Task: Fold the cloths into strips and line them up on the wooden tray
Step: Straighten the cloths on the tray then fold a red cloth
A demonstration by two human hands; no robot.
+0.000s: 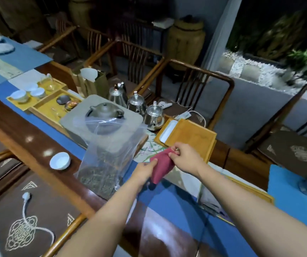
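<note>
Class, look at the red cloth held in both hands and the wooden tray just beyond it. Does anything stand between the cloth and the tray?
Nothing visible does. The red cloth, gripped by the left hand and right hand, hangs right at the near edge of the wooden tray. The clear plastic bag stands off to the left, outside that path.

A long dark wooden table [26, 140] runs across the room, covered in part by a blue runner [169, 197]. Along its far side stand wooden armchairs [202, 84] with curved rails and slatted backs. Nearer the camera, brown seat cushions [38, 210] carry pale embroidered patterns. Behind the chairs a large tan jar [186, 43] stands on the floor against a dim wall. A pale curtain [221, 32] hangs beside a window. Beyond it lie white pebbles [251, 69] and green plants [301, 56] in darkness. The floor [251, 112] by the chairs is grey. The far part of the room is dark.
</note>
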